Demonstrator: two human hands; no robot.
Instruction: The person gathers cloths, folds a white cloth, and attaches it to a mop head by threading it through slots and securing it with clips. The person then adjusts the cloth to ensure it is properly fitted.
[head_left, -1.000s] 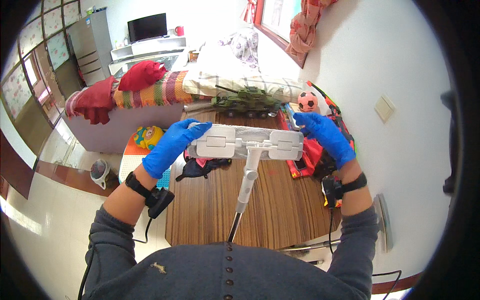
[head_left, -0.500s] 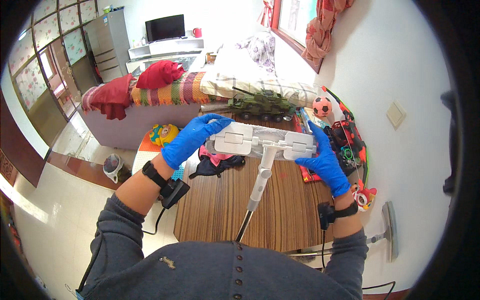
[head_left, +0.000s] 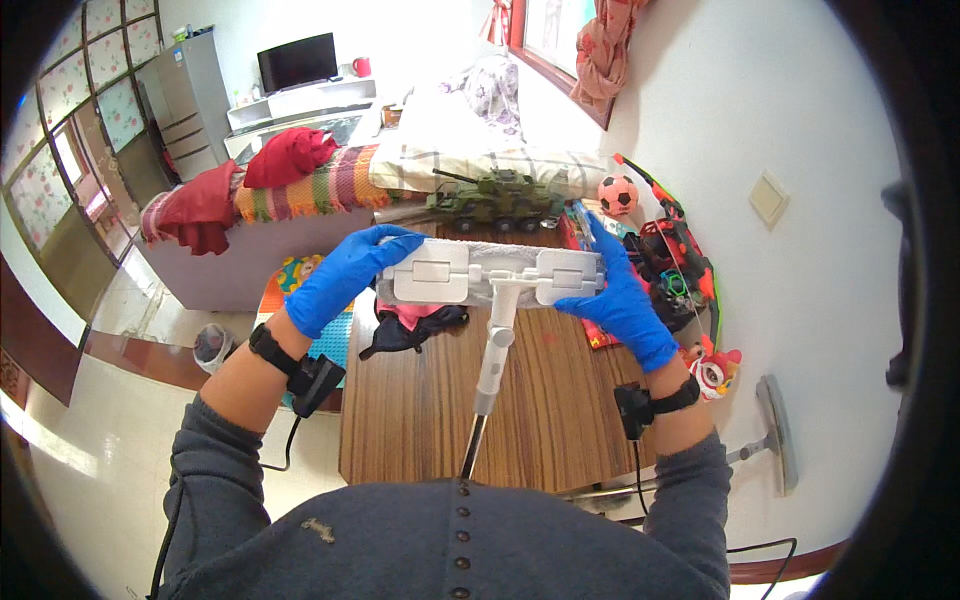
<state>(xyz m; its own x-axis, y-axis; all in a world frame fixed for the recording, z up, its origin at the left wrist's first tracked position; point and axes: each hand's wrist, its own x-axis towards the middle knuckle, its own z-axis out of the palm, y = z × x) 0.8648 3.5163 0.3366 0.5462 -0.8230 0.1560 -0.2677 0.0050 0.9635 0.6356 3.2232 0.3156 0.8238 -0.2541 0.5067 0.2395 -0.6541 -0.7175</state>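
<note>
A white flat mop point(head_left: 430, 278) is held up over the wooden table, its hinged plate side facing me. Along its far edge shows a grey-white fluffy pad point(head_left: 490, 247). My left hand point(head_left: 345, 278), in a blue glove, grips the left end of the mop head, with fingers over the top edge. Blue-gloved too, my right hand point(head_left: 628, 312) holds the right end, thumb beneath and fingers pointing up past the edge. From the middle of the head the white and silver pole point(head_left: 490, 365) runs down toward my chest. Fingertips behind the head are hidden.
On the table point(head_left: 410, 420) lie a pink and black cloth item point(head_left: 412, 328), a green toy tank point(head_left: 500, 205) and several toys at right by a pink ball point(head_left: 618, 195). Another mop point(head_left: 775, 435) leans at the right wall. A bin point(head_left: 212, 347) stands on the left floor.
The mop head has gone from tilted down at the right to nearly level. Both hands keep their hold on its ends. The whole scene has shifted left in the picture.
</note>
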